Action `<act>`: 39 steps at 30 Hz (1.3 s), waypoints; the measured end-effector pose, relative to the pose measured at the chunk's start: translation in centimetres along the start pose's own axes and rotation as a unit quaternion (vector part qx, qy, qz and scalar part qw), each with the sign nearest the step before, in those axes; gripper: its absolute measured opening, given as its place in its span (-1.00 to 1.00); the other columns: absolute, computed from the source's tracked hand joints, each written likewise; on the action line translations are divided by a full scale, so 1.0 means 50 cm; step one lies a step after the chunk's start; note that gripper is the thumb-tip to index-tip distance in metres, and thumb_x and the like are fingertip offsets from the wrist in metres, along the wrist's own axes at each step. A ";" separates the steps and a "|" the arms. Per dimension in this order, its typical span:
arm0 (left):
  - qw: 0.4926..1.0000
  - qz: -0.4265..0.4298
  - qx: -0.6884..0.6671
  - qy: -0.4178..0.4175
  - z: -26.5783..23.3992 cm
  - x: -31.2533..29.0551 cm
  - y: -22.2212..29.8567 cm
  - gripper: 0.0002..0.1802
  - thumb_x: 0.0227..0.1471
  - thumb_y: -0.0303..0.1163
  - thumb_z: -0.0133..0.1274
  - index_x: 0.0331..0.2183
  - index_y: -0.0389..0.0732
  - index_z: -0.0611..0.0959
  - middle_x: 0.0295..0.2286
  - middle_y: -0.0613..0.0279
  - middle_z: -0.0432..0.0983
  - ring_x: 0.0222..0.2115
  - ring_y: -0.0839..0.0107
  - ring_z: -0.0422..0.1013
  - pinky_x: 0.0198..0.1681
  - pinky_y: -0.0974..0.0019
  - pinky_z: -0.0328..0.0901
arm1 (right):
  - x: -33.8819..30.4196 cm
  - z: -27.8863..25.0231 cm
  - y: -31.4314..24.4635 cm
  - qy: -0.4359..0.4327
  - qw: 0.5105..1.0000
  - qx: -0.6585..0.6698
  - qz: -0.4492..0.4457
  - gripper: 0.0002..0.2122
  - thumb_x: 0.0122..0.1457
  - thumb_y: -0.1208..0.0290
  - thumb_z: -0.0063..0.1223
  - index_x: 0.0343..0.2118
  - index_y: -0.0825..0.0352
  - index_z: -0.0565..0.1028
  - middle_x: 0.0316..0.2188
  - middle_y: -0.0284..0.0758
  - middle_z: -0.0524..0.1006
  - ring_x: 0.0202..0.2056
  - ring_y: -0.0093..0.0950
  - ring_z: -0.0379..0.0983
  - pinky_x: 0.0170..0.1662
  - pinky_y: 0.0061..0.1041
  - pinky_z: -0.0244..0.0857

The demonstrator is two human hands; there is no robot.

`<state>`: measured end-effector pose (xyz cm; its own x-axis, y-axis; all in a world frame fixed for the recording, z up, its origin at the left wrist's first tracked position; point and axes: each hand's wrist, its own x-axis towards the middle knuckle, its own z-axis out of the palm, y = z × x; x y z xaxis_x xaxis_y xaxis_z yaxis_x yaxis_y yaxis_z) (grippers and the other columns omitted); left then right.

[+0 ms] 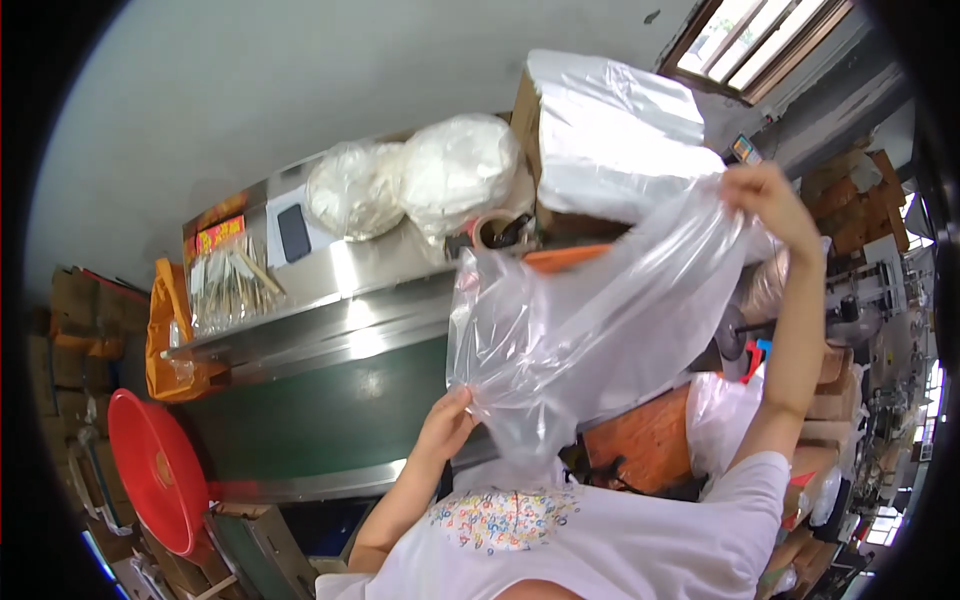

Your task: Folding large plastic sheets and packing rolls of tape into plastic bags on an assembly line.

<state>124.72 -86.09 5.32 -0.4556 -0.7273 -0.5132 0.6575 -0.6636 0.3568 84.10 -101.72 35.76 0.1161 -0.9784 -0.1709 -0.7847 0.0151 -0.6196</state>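
Observation:
A large clear plastic bag (610, 320) is stretched between my two hands, above the right end of a green conveyor belt (310, 425). My left hand (450, 424) pinches its lower left edge, close to my chest. Raised higher and farther out, my right hand (768, 198) grips the upper right end of the bag. The film hangs in folds and looks flat, with nothing visible inside it. Behind my right hand stands a cardboard box (525, 110) draped with a stack of clear plastic film (620, 130).
On the steel shelf (345, 270) behind the belt lie two white filled bags (455, 170), a phone (294, 233), a tape roll (492, 232) and a bundle of thin sticks (235, 285). A red basin (155, 475) and an orange bag (168, 330) are at the left.

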 end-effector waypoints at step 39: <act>0.439 0.359 0.812 0.139 0.532 0.576 0.237 -0.54 -0.12 -0.25 0.11 -0.18 -0.30 0.46 -0.29 0.09 0.44 -0.24 0.11 0.35 -0.23 0.08 0.20 | 0.529 0.213 0.299 -0.030 0.992 -0.112 -0.045 -0.31 -0.04 -0.09 0.06 0.07 0.34 0.29 0.06 -0.05 0.26 0.09 -0.10 0.16 0.14 -0.27 0.03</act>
<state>103.46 -119.55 15.54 -0.2415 -0.9513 0.1917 -0.8260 0.3052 0.4739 81.91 -125.18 13.84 0.2234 -0.9593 -0.1725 -0.8846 -0.1252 -0.4493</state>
